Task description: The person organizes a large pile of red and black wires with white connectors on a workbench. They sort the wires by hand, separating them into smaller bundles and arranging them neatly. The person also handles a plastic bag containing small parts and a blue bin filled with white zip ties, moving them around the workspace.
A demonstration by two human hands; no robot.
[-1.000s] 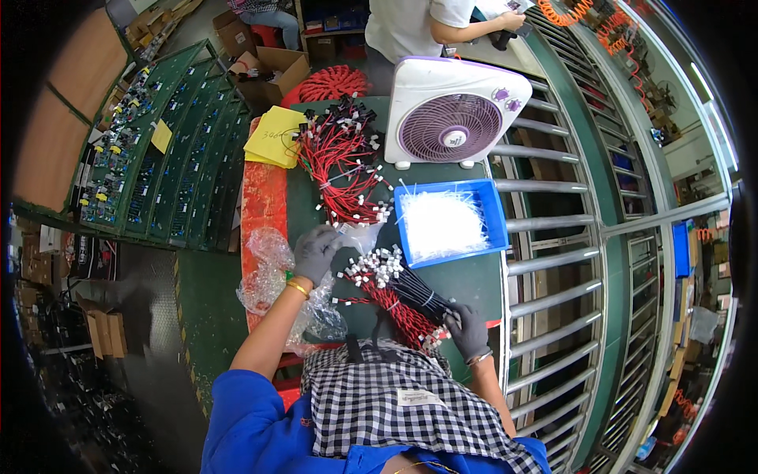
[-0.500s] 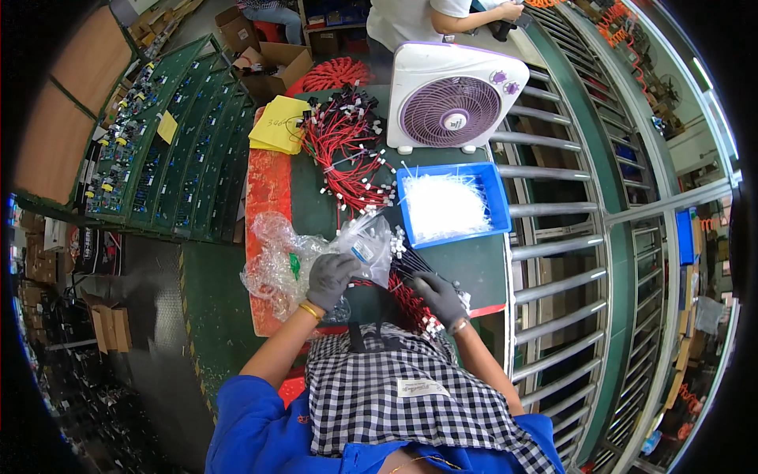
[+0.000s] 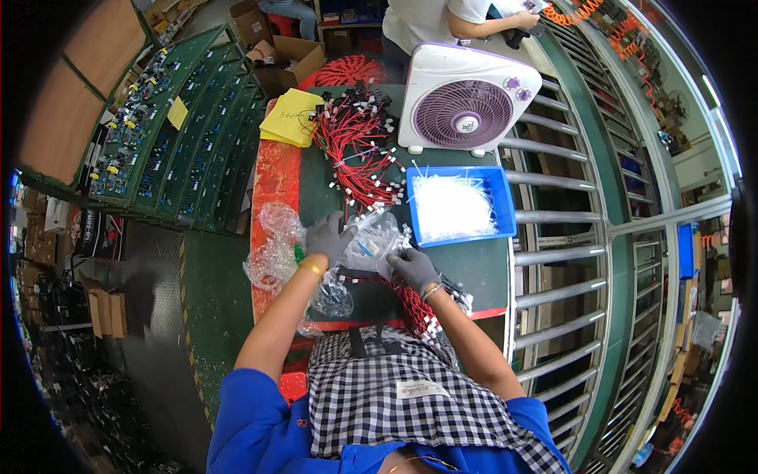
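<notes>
A clear plastic bag (image 3: pixel 371 246) with a small blue-and-white label lies crumpled on the table between my hands. My left hand (image 3: pixel 328 239), in a grey glove, is at the bag's left edge, thumb and fingers apart. On the bag's right side my gloved right hand (image 3: pixel 415 270) pinches the plastic. Under and beside my right hand runs a bundle of red wires (image 3: pixel 414 306) with white connectors, and dark wires show by it. Left of my left hand sits a heap of crumpled clear plastic wrap (image 3: pixel 276 237) with a green bit in it.
Beyond my hands lies a large bundle of red wire harnesses (image 3: pixel 355 150). A blue bin (image 3: pixel 510 207) of white plastic strips stands to its right. Yellow paper sheets (image 3: pixel 290 118), a white-and-purple fan (image 3: pixel 466 107), a roller conveyor (image 3: pixel 557 217) and a green rack (image 3: pixel 170 150) surround the table. Another person (image 3: pixel 466 24) works behind the fan.
My left hand has moved up and its fingers have spread. My right hand has moved up and left from the wires to the bag. The bag now lies flatter.
</notes>
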